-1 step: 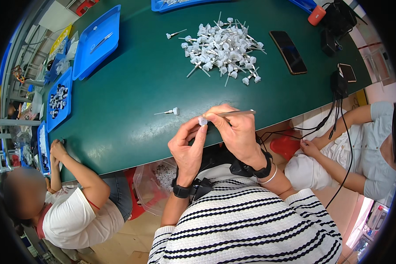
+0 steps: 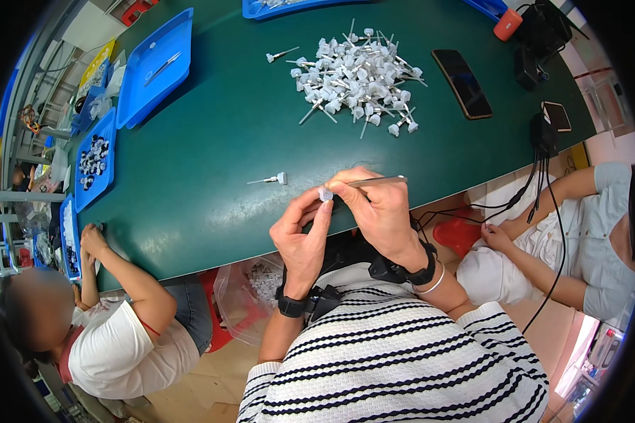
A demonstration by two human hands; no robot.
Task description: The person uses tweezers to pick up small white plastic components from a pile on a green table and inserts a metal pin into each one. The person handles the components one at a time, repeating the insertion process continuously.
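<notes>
Both my hands meet over the near edge of the green table [image 2: 212,141]. My left hand [image 2: 300,240] pinches a small white plastic cap [image 2: 325,194] between thumb and fingertips. My right hand [image 2: 381,211] grips thin metal tweezers [image 2: 381,181], whose tip touches the cap. One white cap with a thin pin [image 2: 271,180] lies alone on the table, just left of my hands. A pile of several such white pinned caps [image 2: 356,77] lies farther back.
Blue trays [image 2: 155,63] [image 2: 95,158] line the left and far edges. A dark phone [image 2: 462,83] lies right of the pile, with black devices and cables [image 2: 543,134] beyond. One person sits at left [image 2: 120,331], another at right [image 2: 578,240]. A clear bag [image 2: 250,285] hangs below the table.
</notes>
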